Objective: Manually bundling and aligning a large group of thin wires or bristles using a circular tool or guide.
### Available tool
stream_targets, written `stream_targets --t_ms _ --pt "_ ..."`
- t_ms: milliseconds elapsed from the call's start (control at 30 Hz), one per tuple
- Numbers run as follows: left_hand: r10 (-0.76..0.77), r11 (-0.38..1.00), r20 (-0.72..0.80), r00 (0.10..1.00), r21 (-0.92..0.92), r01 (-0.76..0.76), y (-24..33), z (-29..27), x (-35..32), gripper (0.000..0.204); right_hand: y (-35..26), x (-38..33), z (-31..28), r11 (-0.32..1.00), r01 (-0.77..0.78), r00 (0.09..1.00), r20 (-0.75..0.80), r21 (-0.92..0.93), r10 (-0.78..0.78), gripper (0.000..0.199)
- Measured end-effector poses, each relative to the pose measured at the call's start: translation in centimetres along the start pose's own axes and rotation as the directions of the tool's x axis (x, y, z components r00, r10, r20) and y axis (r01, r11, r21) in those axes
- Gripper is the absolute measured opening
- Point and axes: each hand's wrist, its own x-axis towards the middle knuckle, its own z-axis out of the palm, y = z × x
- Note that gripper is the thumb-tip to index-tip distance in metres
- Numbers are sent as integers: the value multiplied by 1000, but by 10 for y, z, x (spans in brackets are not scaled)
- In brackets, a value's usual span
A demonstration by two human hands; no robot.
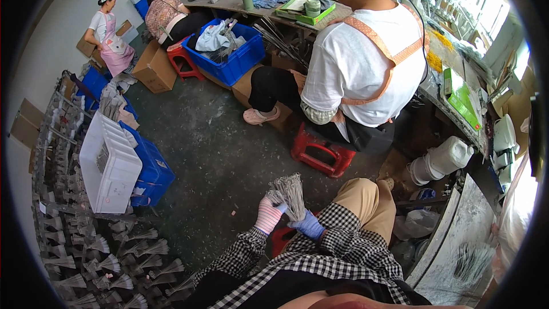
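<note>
First, at left, fanned bundles [106,263] crowd near a white crate [117,186], with a blue crate [154,174] just beside it. Next, the left hand [270,214], in a striped glove, has its fingers closed on the left side of a wire bundle [290,194], held above the floor [200,149]. It is probably light and springy, its thin strands easily bent or splayed; the narrower lower end looks the surest hold. There the right hand [309,225] touches it; whether those fingers grip, I cannot tell. Farther right, loose wires [466,263] lie near a board's [466,212] right edge.
</note>
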Motion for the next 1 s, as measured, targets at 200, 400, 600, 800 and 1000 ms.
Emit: stream_targets --t_ms 200,400,600,800,1000 --pt "-40 996 -52 998 -83 36 -5 -9 -8 21 -20 -3 9 995 -53 998 41 -88 57 45" --pt "30 987 -146 989 -149 -52 2 0 -2 18 -14 2 4 993 -74 995 64 -87 80 43" --pt "-75 975 -148 986 -219 41 -24 -2 -4 16 -11 5 10 998 -61 996 61 -31 63 43" --pt "18 997 -170 985 -72 -31 -19 -5 -3 21 -11 7 10 996 -62 997 39 -62 64 45" --pt "-99 994 -151 984 -68 89 -15 -13 -2 31 1 13 12 985 -74 993 84 -158 88 46"
